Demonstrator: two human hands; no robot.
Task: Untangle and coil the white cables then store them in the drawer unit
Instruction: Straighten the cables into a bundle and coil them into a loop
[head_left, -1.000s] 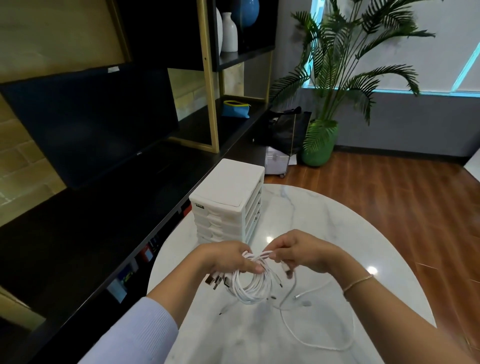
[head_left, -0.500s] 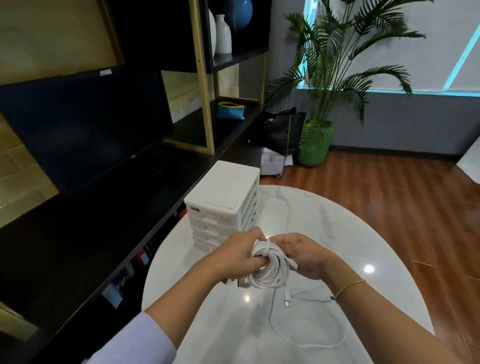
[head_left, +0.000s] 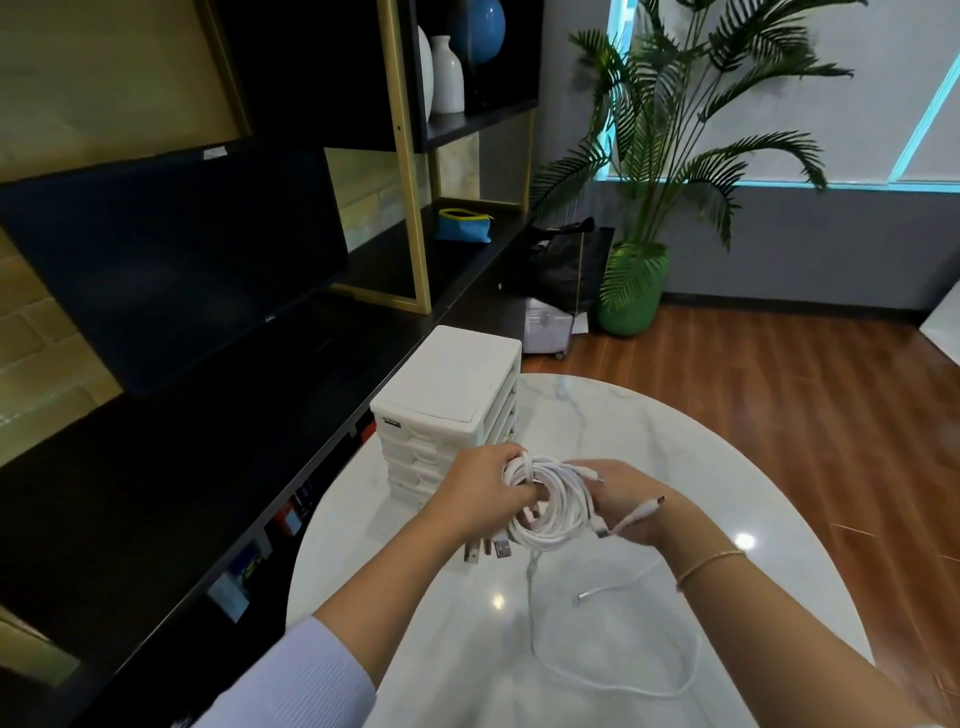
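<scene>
A coil of white cables (head_left: 553, 506) hangs in the air above the round marble table (head_left: 727, 499). My left hand (head_left: 480, 491) grips the coil's upper left side, fingers curled through the loops. My right hand (head_left: 621, 501) holds the coil's right side, with a white plug end (head_left: 647, 512) sticking out past its fingers. Several USB plugs (head_left: 485, 551) dangle below the coil. A loose cable tail (head_left: 623, 680) drops from the coil and loops across the tabletop. The white drawer unit (head_left: 452, 395) stands just behind my hands, all drawers closed.
A black console with a dark monitor (head_left: 171, 260) runs along the table's left edge. Black and gold shelving (head_left: 410, 156) holds vases and a blue pouch. A potted palm (head_left: 634, 280) and a black bag (head_left: 566, 265) stand on the wooden floor beyond.
The coil has grown wider and rounder between my hands, and less loose cable lies on the table. My right hand has shifted to the coil's right side with a plug end showing.
</scene>
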